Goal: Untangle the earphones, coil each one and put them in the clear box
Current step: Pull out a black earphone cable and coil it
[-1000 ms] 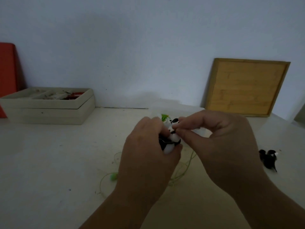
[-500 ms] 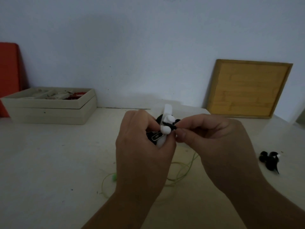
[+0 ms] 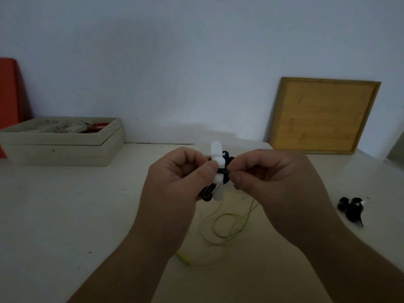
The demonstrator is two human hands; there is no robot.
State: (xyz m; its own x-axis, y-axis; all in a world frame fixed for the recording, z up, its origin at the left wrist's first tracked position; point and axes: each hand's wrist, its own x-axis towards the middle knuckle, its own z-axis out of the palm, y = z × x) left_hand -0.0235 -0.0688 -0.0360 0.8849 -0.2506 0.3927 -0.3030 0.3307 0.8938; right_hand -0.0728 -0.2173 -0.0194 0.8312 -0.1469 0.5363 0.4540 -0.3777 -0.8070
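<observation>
The black earphone bundle (image 3: pixel 219 171) stood upright between the hands; the left hand (image 3: pixel 175 184) gripped it, while the right hand (image 3: pixel 275 182) pinched its right side.

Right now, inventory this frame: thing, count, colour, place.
black coiled earphone bundle with white tie: 1, black/white, in both hands
thin loose earphone cable: 1, yellow-green, table below hands
small black earphone bundle: 1, black, table, right
pale rectangular compartment box: 1, beige, rear left
square wooden board: 1, tan, leaning on wall, right
flat red panel: 1, red, far left
white table: 1, white
left hand: 1, grips tied bundle
right hand: 1, pinches tied bundle
</observation>
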